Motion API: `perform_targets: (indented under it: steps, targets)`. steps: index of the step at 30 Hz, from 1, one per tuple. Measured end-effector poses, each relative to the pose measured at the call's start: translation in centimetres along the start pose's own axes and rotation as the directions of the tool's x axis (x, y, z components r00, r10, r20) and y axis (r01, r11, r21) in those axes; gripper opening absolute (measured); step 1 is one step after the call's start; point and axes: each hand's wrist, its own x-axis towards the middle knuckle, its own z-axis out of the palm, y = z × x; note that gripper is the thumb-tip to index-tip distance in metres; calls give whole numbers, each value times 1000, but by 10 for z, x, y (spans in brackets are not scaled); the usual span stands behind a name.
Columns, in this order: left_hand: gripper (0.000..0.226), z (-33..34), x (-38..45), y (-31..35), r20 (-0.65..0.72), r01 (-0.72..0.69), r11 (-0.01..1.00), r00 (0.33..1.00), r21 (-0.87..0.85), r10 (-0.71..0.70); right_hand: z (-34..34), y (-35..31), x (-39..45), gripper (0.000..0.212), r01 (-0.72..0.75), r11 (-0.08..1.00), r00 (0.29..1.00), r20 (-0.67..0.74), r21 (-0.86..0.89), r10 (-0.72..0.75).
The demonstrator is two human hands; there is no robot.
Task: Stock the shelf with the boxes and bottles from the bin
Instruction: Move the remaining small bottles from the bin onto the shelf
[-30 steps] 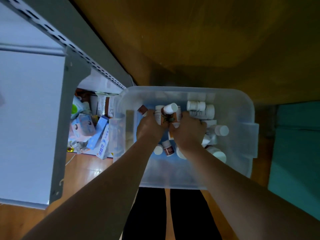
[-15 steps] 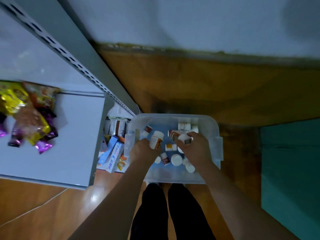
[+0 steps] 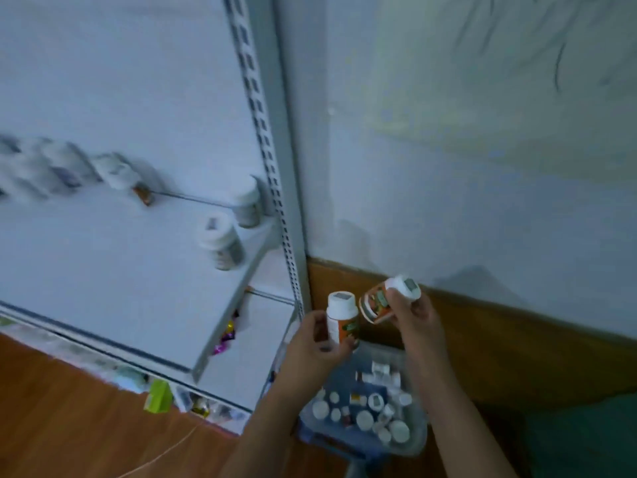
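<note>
Both hands are up out of the bin point(image 3: 418, 439) now, each carrying a bottle: left hand point(image 3: 312, 343) wraps an upright bottle point(image 3: 342, 320), right hand point(image 3: 412, 313) pinches a tilted bottle point(image 3: 377, 303). The shelf point(image 3: 120, 270) waits at ten o'clock, so placing comes next.

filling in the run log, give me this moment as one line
left hand: holds bottle | right hand: holds second bottle | bin: below, more bottles | shelf: not yet reached

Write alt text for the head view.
Each hand holds a white-capped bottle: the left hand an upright bottle, the right hand a tilted bottle, above the bin of bottles, beside a shelf.
</note>
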Motion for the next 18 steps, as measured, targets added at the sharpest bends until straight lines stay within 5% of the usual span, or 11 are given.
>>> perform_targets:
  steps: [3, 12, 18]
  targets:
    - [49, -48, -32, 31, 20, -130, 989, 991, -68, 132, 45, -42, -27, 54, 144, 989, 989, 12, 41, -145]
    - [38, -241, -117, 21, -226, -217, 976, 951, -3, 211, 194, -69, -104, 14, 223, 963, 951, 182, 148, -248]
    - [41, -313, -132, -11, -364, -188, 981, 911, 50, 193, 274, -34, -120, 50, 163, 981, 931, 314, 100, -187]
